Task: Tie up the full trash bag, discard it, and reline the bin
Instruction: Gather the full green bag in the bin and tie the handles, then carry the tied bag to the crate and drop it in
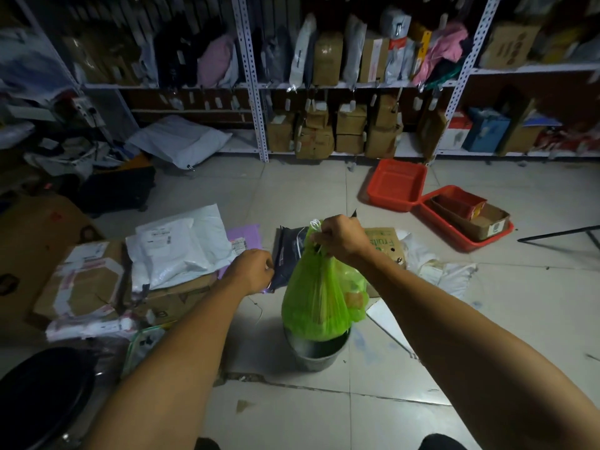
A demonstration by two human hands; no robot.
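Note:
A full bright green trash bag [316, 297] hangs partly lifted out of a small dark round bin [316, 354] on the tiled floor. My right hand [341, 237] is shut on the bag's gathered top, where white handles stick up. My left hand [251, 271] is closed to the left of the bag, right by the edge of a dark grey mailer [290, 251] behind the bag. Whether it holds the mailer I cannot tell.
Flattened cardboard boxes [81, 284] and white parcels [178, 248] lie at the left. Two red plastic trays [397, 185] sit at the far right. Shelves of parcels [324, 92] line the back. A black round seat [42, 391] is at the near left.

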